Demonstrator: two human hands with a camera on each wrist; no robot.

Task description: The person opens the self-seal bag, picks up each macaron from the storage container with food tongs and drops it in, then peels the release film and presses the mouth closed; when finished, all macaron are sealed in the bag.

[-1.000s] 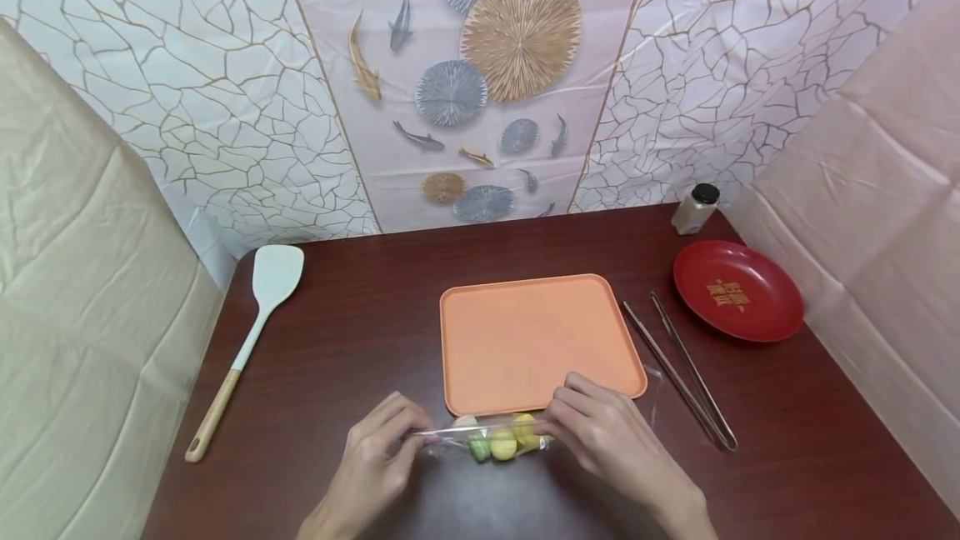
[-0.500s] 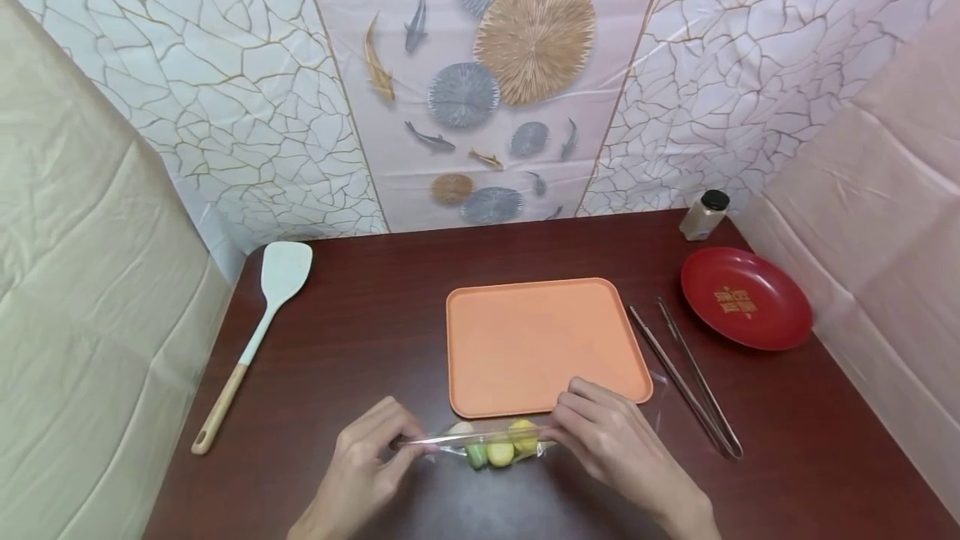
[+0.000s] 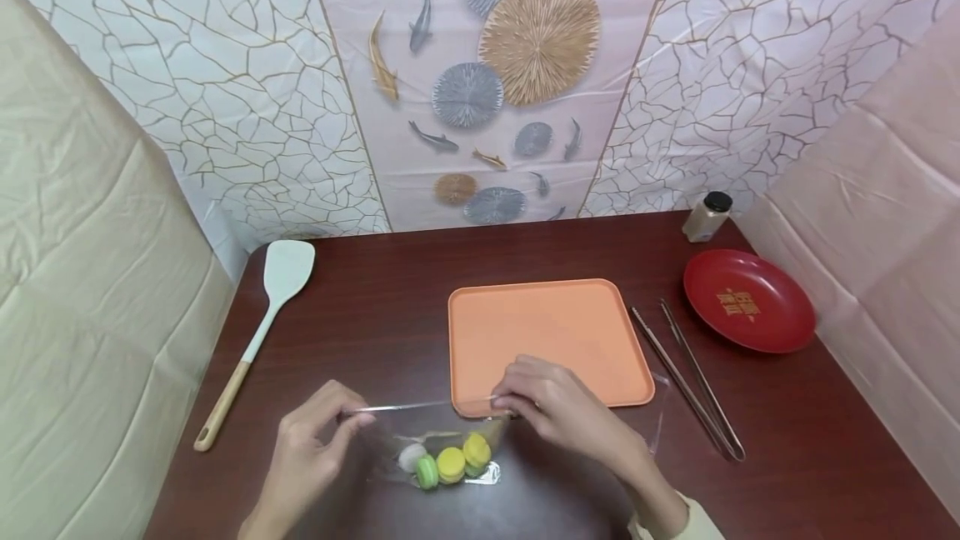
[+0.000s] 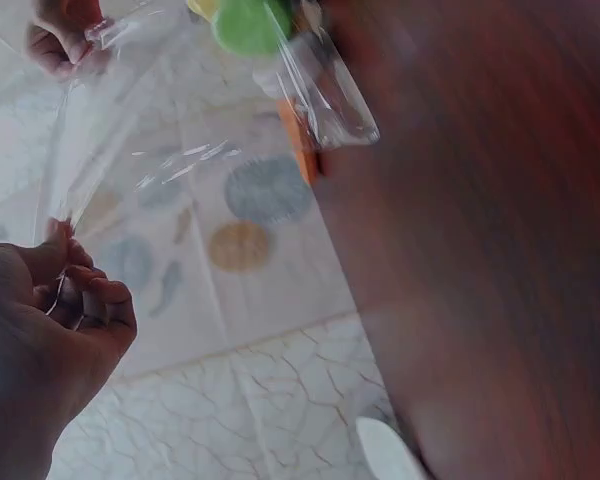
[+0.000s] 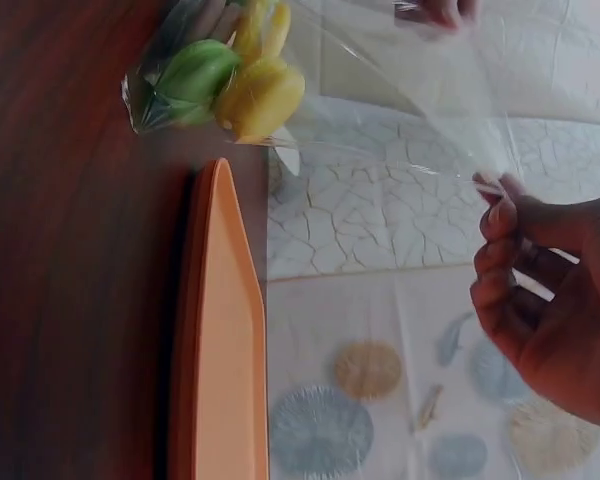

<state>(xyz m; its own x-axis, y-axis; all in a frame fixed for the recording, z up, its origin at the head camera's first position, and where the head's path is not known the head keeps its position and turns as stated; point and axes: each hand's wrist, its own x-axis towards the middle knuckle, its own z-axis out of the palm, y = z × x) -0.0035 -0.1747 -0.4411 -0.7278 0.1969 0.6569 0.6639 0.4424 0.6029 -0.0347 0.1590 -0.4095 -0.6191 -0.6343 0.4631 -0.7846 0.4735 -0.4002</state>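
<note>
In the head view a clear plastic bag (image 3: pixel 420 425) hangs stretched between both hands, with several macarons (image 3: pixel 451 465) in its lower part: white, green and yellow. My left hand (image 3: pixel 311 442) pinches the left end of its top edge between thumb and fingers. At the other end of that edge, my right hand (image 3: pixel 558 408) pinches the plastic, in front of the orange tray (image 3: pixel 551 332). The wrist views show the film drawn taut from the left fingertips (image 4: pixel 60 235) and the right fingertips (image 5: pixel 500 212). Whether the bag's bottom touches the table cannot be told.
Metal tongs (image 3: pixel 693 390) lie right of the tray, beside a strip of clear film (image 3: pixel 660 419). A red plate (image 3: pixel 750 301) and a black-lidded jar (image 3: pixel 707 217) are at the back right. On the left lies a spatula (image 3: pixel 258 336) with a wooden handle.
Both hands have moved left with the bag, the left one farther, and the top edge is stretched wider. The macarons now show in full below that edge. The head view has shifted slightly.
</note>
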